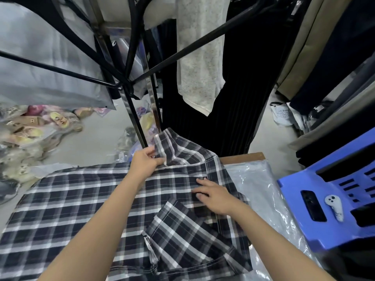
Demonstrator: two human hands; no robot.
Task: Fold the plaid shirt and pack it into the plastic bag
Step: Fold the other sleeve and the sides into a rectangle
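Task status: folding stage, early. Nothing is packed yet.

The plaid shirt (81, 199) lies spread over the table (243, 156), covering its left side and centre. Toward the right edge the cloth is doubled over itself in loose, uneven layers. I judge that no clean fold has been set.

Left hand (147, 161): at the far edge of the table. Its fingers (151, 153) are curled round a raised flap of the shirt, with the thumb pinching the cloth against them.

Right hand (213, 196): nearer the right edge. Its fingers are straight and slightly spread, pressing flat on the shirt and holding nothing.

The plastic bag (255, 179) lies flat along the right edge of the table, its left margin under the shirt.

Steps left, by my estimate:
1. Turn in the sides and sleeves.
2. Fold the body down to bag size.
3. Open the bag and slide the shirt in.

Limits of the view:
- The near edge of the table and the lower part of the shirt are cut off by the frame.
- My forearms cover the middle of the shirt.
- The raised flap is probably the collar or a shoulder; the blur there prevents a firm call.
- I cannot see the mouth of the bag, nor tell whether the grey under its film is contents or the surface below.
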